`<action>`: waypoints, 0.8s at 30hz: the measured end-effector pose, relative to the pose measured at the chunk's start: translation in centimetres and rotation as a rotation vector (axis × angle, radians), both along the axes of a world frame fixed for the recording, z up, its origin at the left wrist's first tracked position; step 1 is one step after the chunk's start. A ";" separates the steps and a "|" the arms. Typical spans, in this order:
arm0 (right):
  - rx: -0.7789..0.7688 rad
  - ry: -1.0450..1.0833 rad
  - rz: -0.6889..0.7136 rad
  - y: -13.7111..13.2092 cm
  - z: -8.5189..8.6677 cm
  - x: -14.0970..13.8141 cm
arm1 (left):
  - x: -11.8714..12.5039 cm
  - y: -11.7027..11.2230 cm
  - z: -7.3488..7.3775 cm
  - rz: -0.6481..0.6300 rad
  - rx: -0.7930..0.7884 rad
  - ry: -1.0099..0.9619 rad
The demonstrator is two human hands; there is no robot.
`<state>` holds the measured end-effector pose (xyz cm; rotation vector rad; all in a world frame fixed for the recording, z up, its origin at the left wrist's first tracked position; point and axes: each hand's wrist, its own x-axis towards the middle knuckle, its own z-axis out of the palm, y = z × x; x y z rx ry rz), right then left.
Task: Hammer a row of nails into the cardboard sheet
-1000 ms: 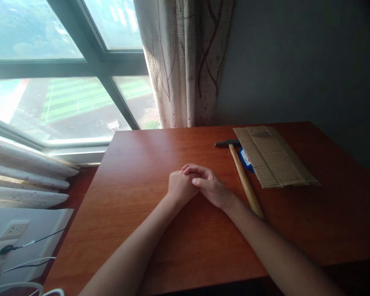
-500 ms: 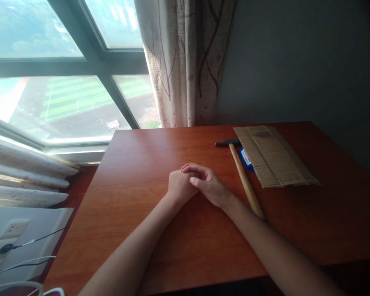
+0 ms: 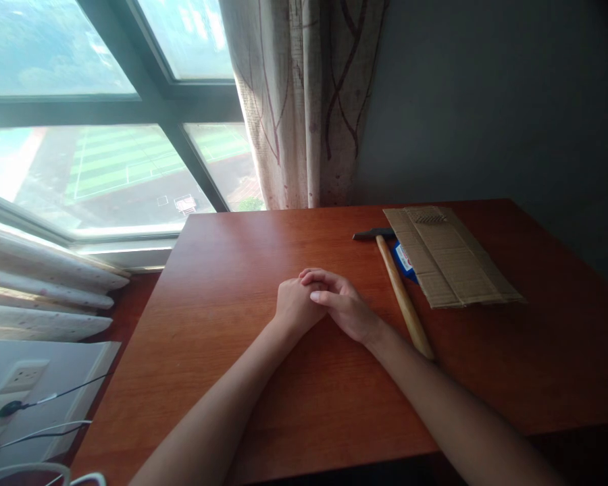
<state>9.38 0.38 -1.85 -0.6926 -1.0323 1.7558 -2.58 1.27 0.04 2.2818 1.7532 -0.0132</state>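
My left hand (image 3: 298,305) rests on the wooden table, closed in a fist, its fingertips out of sight. Over it lies my right hand (image 3: 352,310), with fingers wrapped round the left hand's knuckles and the thumb across its back. No object shows between the two. Just right of them a hammer (image 3: 403,300) lies flat, its pale wooden handle toward me and its dark head at the far end. A piece of cardboard (image 3: 453,260) covers part of the hammer head. Beneath the cardboard's left edge a blue packet (image 3: 405,261) with a white label peeks out.
A row of small, thin, dark pieces (image 3: 430,219) sits at the cardboard's far end; their kind is unclear. The reddish-brown table (image 3: 207,290) ends near a window and a patterned curtain (image 3: 294,101). At lower left, cables run by a wall socket (image 3: 23,376).
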 end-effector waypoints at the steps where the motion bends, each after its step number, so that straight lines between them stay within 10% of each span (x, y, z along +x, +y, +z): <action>1: -0.004 0.005 -0.002 0.0 0.0 0.0 | 0.0 0.0 0.0 -0.001 0.002 0.001; 24: 0.004 0.018 0.011 0.1 0.2 0.1 | -0.2 0.0 -0.1 -0.005 0.029 -0.002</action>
